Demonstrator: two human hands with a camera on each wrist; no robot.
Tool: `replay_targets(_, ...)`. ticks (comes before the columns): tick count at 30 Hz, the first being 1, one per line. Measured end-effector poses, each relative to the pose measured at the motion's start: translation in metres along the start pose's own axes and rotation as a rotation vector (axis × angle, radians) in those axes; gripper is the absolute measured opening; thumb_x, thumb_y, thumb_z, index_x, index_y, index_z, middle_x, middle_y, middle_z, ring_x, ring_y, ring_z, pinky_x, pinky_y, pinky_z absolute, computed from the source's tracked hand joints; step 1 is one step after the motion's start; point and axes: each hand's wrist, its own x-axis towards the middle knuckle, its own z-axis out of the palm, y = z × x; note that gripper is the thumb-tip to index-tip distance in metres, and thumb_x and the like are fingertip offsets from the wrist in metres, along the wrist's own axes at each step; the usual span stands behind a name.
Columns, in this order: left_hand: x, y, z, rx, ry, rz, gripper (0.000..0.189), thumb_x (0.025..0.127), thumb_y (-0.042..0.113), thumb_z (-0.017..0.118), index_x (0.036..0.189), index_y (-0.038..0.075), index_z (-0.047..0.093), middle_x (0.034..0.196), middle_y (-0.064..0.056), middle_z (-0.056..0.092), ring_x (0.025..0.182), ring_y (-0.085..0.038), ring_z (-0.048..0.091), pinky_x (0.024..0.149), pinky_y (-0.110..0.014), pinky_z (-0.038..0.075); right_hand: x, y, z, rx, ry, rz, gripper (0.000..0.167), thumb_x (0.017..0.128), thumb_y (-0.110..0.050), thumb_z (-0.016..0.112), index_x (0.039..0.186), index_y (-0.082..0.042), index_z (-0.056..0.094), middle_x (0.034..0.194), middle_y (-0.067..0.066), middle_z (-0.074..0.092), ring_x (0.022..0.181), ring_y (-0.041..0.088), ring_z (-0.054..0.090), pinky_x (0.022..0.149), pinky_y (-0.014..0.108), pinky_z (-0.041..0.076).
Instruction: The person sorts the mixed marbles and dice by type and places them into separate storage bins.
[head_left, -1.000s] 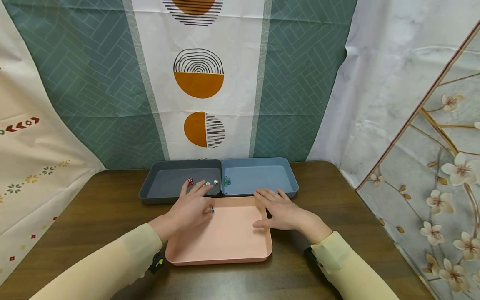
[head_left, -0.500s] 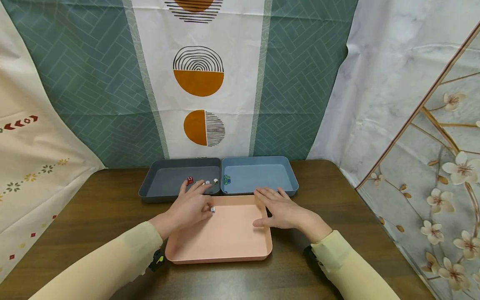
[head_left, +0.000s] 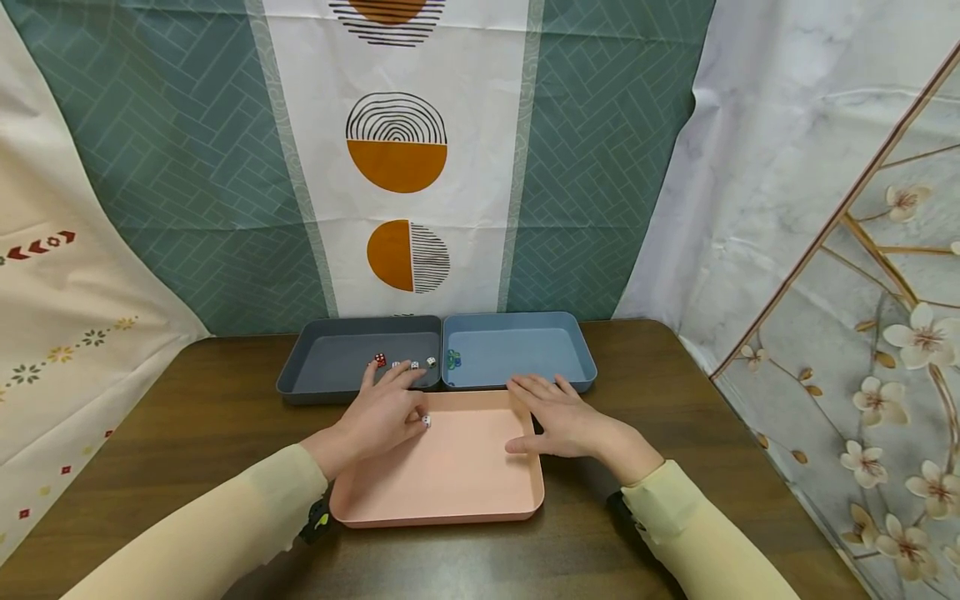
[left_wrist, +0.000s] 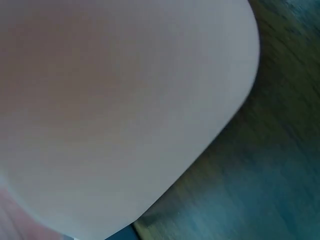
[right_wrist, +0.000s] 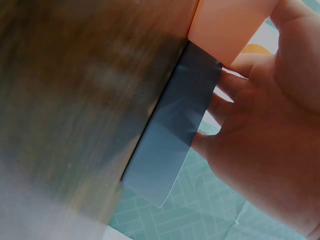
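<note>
My left hand [head_left: 378, 421] reaches over the left side of a shallow pink tray [head_left: 465, 479]. Between its thumb and index finger it pinches a small white die [head_left: 427, 421] with dark pips, while its other fingers spread over the front edge of the dark grey tray [head_left: 322, 371]. My right hand [head_left: 573, 427] lies flat, fingers straight, across the pink tray's back right corner; its fingertips overlap the front rim of the blue tray [head_left: 525, 354]. In the right wrist view that palm [right_wrist: 270, 140] faces the trays, with nothing gripped.
A red die [head_left: 380, 360] and several white dice [head_left: 431, 362] lie in the grey tray. Small green and blue dice [head_left: 453, 360] sit at the blue tray's left end. Patterned cloths hang behind the wooden table [head_left: 187, 417]. A blurred pale surface [left_wrist: 115, 115] fills most of the left wrist view.
The white die has turned slightly in my left fingertips and shows a different face. Both hands have stayed in nearly the same places, and the trays have not moved.
</note>
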Motion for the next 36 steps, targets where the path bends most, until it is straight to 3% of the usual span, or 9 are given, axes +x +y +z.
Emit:
replay_targets(12, -0.003, 0.001, -0.011, -0.005, 0.035, -0.008, 0.013, 0.090, 0.028, 0.095, 0.092, 0.026, 0.082, 0.162, -0.017, 0.057, 0.160, -0.046, 0.036, 0.124, -0.083, 0.010, -0.001, -0.001, 0.000, 0.003, 0.003, 0.005, 0.103, 0.103, -0.063, 0.070, 0.176, -0.007, 0.025, 0.183, 0.015, 0.021, 0.169, 0.038, 0.015, 0.133, 0.066, 0.002)
replay_targets(21, -0.008, 0.001, -0.024, -0.006, 0.085, -0.002, 0.015, 0.089, 0.020, 0.096, 0.097, 0.023, 0.083, 0.160, -0.018, 0.058, 0.159, -0.046, 0.037, 0.124, -0.082, 0.013, -0.001, -0.001, -0.001, 0.003, 0.008, -0.001, 0.103, 0.103, -0.063, 0.071, 0.176, -0.007, 0.026, 0.182, 0.015, 0.022, 0.169, 0.038, 0.016, 0.133, 0.066, 0.003)
replay_targets(36, -0.012, -0.008, -0.037, 0.012, 0.165, 0.000, 0.014, 0.089, 0.019, 0.096, 0.097, 0.020, 0.084, 0.158, -0.020, 0.059, 0.157, -0.048, 0.040, 0.122, -0.084, 0.015, -0.001, -0.003, -0.001, -0.005, -0.002, 0.005, 0.103, 0.103, -0.064, 0.071, 0.177, -0.009, 0.025, 0.183, 0.013, 0.021, 0.169, 0.036, 0.014, 0.134, 0.062, 0.000)
